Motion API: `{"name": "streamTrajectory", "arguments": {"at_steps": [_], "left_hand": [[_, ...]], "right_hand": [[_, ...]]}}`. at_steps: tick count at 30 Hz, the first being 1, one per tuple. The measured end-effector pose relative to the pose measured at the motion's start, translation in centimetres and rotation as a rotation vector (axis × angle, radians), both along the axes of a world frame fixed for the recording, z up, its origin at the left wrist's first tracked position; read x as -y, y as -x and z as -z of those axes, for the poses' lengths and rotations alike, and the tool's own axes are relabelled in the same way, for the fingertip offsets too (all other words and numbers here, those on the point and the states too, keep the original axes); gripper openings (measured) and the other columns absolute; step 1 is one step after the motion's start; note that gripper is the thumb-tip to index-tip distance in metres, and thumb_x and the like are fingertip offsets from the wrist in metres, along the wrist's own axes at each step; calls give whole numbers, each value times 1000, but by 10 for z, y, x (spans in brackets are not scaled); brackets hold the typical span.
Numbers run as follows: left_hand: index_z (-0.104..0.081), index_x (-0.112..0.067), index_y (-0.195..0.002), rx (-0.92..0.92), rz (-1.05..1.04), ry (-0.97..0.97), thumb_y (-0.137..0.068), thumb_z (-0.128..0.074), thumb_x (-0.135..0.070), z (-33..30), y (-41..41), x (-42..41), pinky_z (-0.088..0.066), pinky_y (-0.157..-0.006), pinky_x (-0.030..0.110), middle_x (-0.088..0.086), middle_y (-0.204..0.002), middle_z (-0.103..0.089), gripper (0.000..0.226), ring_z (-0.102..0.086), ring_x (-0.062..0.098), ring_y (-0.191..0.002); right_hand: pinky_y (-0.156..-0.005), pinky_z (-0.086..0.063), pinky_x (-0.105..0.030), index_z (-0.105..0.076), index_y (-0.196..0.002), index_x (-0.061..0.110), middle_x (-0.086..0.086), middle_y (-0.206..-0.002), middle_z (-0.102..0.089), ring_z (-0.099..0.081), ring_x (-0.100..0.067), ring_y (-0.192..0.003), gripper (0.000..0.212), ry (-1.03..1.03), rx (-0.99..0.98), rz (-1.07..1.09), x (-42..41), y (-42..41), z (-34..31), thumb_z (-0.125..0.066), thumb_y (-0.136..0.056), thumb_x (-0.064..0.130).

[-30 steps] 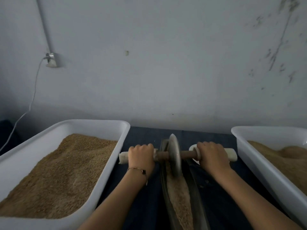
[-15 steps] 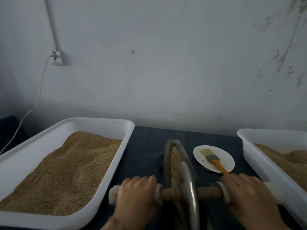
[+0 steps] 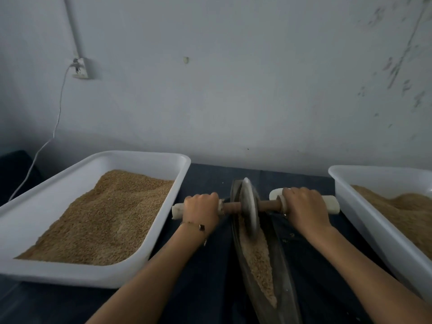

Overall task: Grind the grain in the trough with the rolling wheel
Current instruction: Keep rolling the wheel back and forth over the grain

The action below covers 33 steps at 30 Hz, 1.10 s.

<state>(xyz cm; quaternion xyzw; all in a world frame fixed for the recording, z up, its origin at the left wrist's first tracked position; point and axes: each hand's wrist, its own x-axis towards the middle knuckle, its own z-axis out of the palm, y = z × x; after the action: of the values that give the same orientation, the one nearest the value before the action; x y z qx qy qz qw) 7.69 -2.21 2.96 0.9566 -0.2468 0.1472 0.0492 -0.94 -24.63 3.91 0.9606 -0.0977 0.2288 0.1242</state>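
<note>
A narrow dark metal trough (image 3: 284,265) runs away from me down the middle of the table, with tan grain (image 3: 258,258) lying along its groove. The grey rolling wheel (image 3: 249,206) stands upright in the trough's far end, on a brown axle with white handle ends. My left hand (image 3: 201,208) grips the left handle. My right hand (image 3: 304,206) grips the right handle. Both arms are stretched forward.
A large white tub (image 3: 58,190) heaped with tan grain sits on the left. A second white tub (image 3: 364,206) with grain stands at the right edge. A small white plate's rim (image 3: 274,191) peeks out behind my right hand. The wall rises just beyond the dark tabletop.
Half a second ago the wheel was near me in the trough; both hands have pushed it to the far end. It now hides most of the plate and the brush.
</note>
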Motion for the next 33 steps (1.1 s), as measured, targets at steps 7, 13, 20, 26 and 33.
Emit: {"name": "streamTrajectory", "arguments": {"at_steps": [7,13,20,26,33], "left_hand": [[-37,-28,-86,-12,112,4,-90,-49,-33,-1,69,-32,-33,-71,27,-9,-90,-58,14,-52,13,-79],[-32,-29,-86,56,139,-45,-86,-51,-31,-9,98,-40,-24,-68,29,-8,-93,-55,20,-48,14,-82],[-36,-27,-80,65,59,-16,-87,-54,-35,-2,37,-11,-31,-67,27,-9,-79,-51,21,-42,10,-70],[-43,-24,-82,134,-57,44,-88,-55,-33,-11,-24,17,-34,-68,27,-6,-85,-61,16,-54,14,-75],[-38,-23,-79,192,-55,-1,-88,-54,-30,-8,-21,16,-31,-68,27,-5,-84,-61,20,-41,13,-69]], "right_hand": [[-51,-37,-29,-59,-71,20,4,-63,-58,-50,-15,-54,38,-85,121,-152,-13,82,7,-86,-49,4],[-47,-23,-22,-51,-61,28,11,-53,-45,-39,-10,-45,53,-115,6,-168,-1,108,17,-89,-32,5],[-65,-37,-28,-53,-93,34,9,-86,-63,-55,-11,-76,18,-99,-98,-30,13,37,21,-60,-79,26],[-62,-26,-30,-46,-82,26,7,-85,-61,-55,-16,-78,13,-62,-46,9,27,-40,-1,-55,-80,18],[-62,-31,-30,-51,-80,21,3,-80,-61,-50,-17,-69,11,-93,44,-33,24,-25,10,-58,-81,12]]}}
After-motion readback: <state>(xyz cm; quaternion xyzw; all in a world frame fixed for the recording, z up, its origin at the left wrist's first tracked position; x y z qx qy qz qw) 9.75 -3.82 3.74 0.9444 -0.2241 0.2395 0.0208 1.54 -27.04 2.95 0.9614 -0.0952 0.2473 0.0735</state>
